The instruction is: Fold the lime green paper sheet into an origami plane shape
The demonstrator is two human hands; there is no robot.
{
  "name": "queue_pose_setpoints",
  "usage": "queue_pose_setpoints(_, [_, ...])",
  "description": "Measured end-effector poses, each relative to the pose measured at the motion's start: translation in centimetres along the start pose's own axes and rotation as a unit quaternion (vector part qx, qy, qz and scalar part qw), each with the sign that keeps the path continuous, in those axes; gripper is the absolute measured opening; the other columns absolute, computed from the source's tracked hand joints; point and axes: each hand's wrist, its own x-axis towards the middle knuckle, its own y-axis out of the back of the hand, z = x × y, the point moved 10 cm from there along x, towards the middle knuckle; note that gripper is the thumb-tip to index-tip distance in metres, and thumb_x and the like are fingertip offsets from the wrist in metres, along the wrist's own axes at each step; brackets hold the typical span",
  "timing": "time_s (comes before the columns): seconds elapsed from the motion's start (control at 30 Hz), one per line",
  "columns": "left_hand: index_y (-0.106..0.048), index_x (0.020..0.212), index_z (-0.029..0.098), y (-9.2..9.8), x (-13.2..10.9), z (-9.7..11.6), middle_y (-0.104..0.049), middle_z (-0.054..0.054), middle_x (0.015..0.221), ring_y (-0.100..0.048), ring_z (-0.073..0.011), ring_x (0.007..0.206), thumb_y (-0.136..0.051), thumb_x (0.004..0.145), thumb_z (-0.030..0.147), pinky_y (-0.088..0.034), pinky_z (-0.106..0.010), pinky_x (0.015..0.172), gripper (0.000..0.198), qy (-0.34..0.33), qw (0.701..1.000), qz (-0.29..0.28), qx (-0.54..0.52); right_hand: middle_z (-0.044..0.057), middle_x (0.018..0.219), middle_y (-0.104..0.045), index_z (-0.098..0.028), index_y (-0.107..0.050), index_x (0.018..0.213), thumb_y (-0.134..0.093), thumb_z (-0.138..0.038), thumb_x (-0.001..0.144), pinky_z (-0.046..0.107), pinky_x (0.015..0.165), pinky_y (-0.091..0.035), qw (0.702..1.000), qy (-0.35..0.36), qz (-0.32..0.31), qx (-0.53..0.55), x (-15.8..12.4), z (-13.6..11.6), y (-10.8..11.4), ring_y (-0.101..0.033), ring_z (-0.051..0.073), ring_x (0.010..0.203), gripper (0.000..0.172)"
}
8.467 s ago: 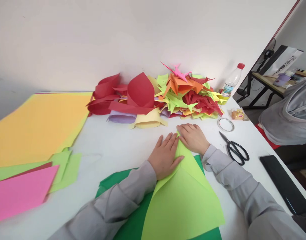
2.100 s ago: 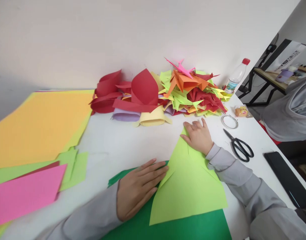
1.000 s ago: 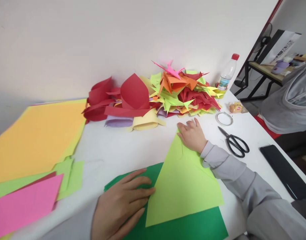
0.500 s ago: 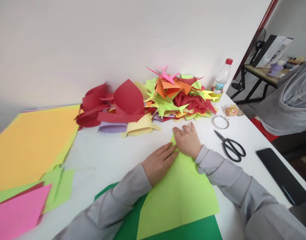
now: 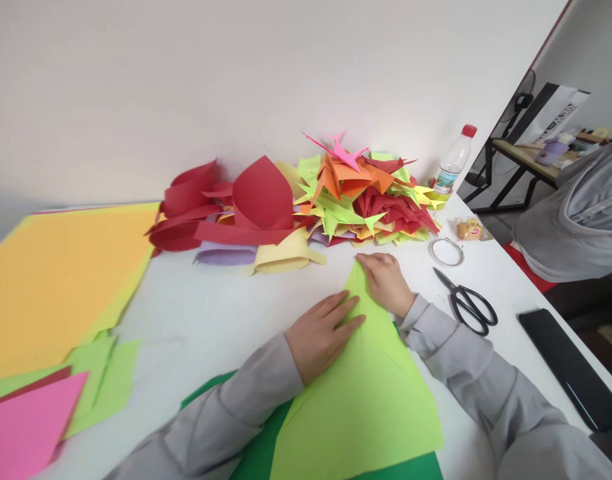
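Observation:
A light-green sheet of paper (image 5: 363, 407), folded along its edges to a narrow point at the far end, lies over a dark green sheet (image 5: 259, 443). My left hand (image 5: 323, 333) rests on its left side with fingers stretched out and slightly spread, pressing the paper down. At the far tip, my right hand (image 5: 389, 283) pinches the paper's point between bent fingers; the thumb is mostly hidden. Scissors with black handles (image 5: 469, 301) lie to the right of my right hand, and a roll of tape (image 5: 446, 252) lies just beyond them.
Red paper shapes (image 5: 263, 197) and a heap of folded paper pieces (image 5: 359, 200) line the wall. A bottle (image 5: 453, 163), a wrapped snack (image 5: 470, 229) and a black phone (image 5: 571, 370) stand or lie rightward. Orange sheets (image 5: 71, 287) and a pink sheet (image 5: 33, 427) lie left. Another person's grey sleeve (image 5: 576, 213) shows.
My right hand has shifted to the paper's tip, uncovering more of its far end. My left hand's fingers have spread a little. The view has tilted slightly.

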Motion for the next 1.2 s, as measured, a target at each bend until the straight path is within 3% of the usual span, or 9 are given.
queue_pose_setpoints(0.17, [-0.06, 0.117, 0.013, 0.2, 0.1, 0.1, -0.057, -0.017, 0.127, -0.046, -0.0333, 0.125, -0.043, 0.088, 0.01, -0.047, -0.05, 0.098, 0.033, 0.0, 1.0, -0.001, 0.002, 0.012, 0.113, -0.065, -0.013, -0.057, 0.125, -0.042, -0.006, 0.083, 0.037, 0.098, -0.038, 0.998, -0.043, 0.037, 0.011, 0.0, 1.1, 0.7, -0.053, 0.023, 0.11, 0.046])
queue_pose_setpoints(0.33, [-0.061, 0.117, 0.014, 0.4, 0.3, 0.2, -0.057, -0.017, 0.128, -0.045, -0.0325, 0.126, -0.045, 0.088, 0.011, -0.046, -0.049, 0.099, 0.033, 0.007, 1.0, -0.006, 0.005, 0.012, 0.116, -0.065, -0.014, -0.056, 0.126, -0.042, -0.005, 0.082, 0.042, 0.101, -0.034, 1.0, -0.008, 0.02, -0.01, -0.1, 0.1, 0.3, -0.051, 0.025, 0.114, 0.047])
queue_pose_setpoints(0.5, [-0.061, 0.116, 0.015, 0.4, 0.4, 0.2, -0.058, -0.016, 0.127, -0.046, -0.0313, 0.126, -0.045, 0.088, 0.01, -0.047, -0.049, 0.099, 0.033, 0.008, 1.0, -0.013, 0.016, 0.013, 0.116, -0.066, -0.014, -0.053, 0.128, -0.042, -0.006, 0.084, 0.051, 0.107, -0.021, 0.998, 0.044, -0.001, -0.051, -0.1, -1.3, 0.1, -0.044, 0.027, 0.122, 0.047])
queue_pose_setpoints(0.6, [-0.062, 0.115, 0.015, 0.7, 0.5, 0.7, -0.059, -0.016, 0.126, -0.046, -0.0315, 0.124, -0.046, 0.086, 0.01, -0.047, -0.049, 0.098, 0.033, -0.002, 1.0, -0.011, 0.005, 0.009, 0.115, -0.067, -0.019, -0.059, 0.121, -0.042, -0.012, 0.089, 0.051, 0.108, -0.018, 0.997, 0.047, 0.024, -0.049, 0.2, -1.1, 0.4, -0.044, 0.026, 0.122, 0.037])
queue_pose_setpoints(0.77, [-0.062, 0.114, 0.018, 1.2, 0.4, 1.1, -0.06, -0.014, 0.125, -0.048, -0.0308, 0.121, -0.047, 0.085, 0.013, -0.046, -0.051, 0.096, 0.033, -0.001, 1.0, -0.013, -0.017, 0.004, 0.12, -0.066, -0.024, -0.07, 0.105, -0.049, -0.013, 0.088, 0.045, 0.105, -0.025, 0.998, 0.031, 0.02, -0.043, 0.5, 0.1, 0.4, -0.046, 0.024, 0.118, 0.029])
queue_pose_setpoints(1.0, [-0.062, 0.115, 0.018, 1.0, 0.5, 0.9, -0.06, -0.013, 0.124, -0.05, -0.0301, 0.118, -0.046, 0.087, 0.014, -0.045, -0.05, 0.096, 0.033, 0.007, 1.0, -0.019, -0.017, 0.004, 0.11, -0.068, -0.029, -0.072, 0.096, -0.051, -0.022, 0.093, 0.053, 0.108, -0.013, 0.985, 0.074, -0.014, -0.157, 0.4, -1.2, 0.8, -0.043, 0.026, 0.117, 0.023])
queue_pose_setpoints(1.2, [-0.061, 0.116, 0.016, 1.0, 0.6, 1.1, -0.06, -0.014, 0.124, -0.05, -0.0312, 0.118, -0.045, 0.087, 0.014, -0.045, -0.049, 0.095, 0.033, 0.003, 1.0, -0.026, -0.016, 0.003, 0.108, -0.068, -0.031, -0.073, 0.095, -0.05, -0.024, 0.094, 0.054, 0.106, -0.015, 0.985, 0.042, -0.016, -0.166, 0.7, -0.8, 1.1, -0.049, 0.025, 0.109, 0.024])
